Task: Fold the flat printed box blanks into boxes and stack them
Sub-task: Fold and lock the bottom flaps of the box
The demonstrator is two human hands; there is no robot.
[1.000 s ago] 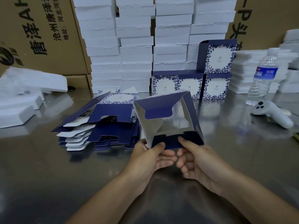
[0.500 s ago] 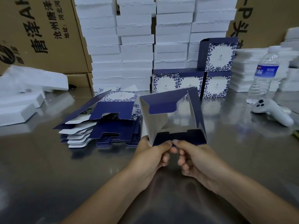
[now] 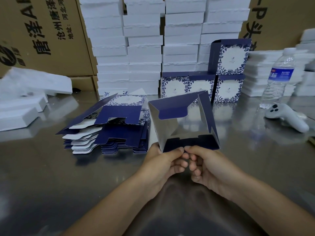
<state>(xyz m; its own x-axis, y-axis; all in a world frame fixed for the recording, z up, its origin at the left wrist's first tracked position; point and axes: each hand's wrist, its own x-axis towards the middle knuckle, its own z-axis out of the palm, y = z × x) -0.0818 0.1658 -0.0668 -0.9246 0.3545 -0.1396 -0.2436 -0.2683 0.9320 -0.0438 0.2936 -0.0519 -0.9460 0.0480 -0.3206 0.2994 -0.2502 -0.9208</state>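
Grip: the near bottom flap of the half-formed box [image 3: 180,123] is pinched by the left grip [image 3: 163,160] and right grip [image 3: 209,166], thumbs touching.
Location: held over the surface [image 3: 51,184], just right of the flat blanks [image 3: 109,133].
Handling: light thin card, judged easily creased; best held along scored edges.

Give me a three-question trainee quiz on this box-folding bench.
1. True or false: the left hand and the right hand both pinch the half-folded box at its near bottom flap.
2. The pile of flat blanks lies: A) left of that box, B) right of it, C) on top of it.
3. How many finished boxes stand at the back?
Key: 1 true; 2 A; 3 four, three in a row and one on top.
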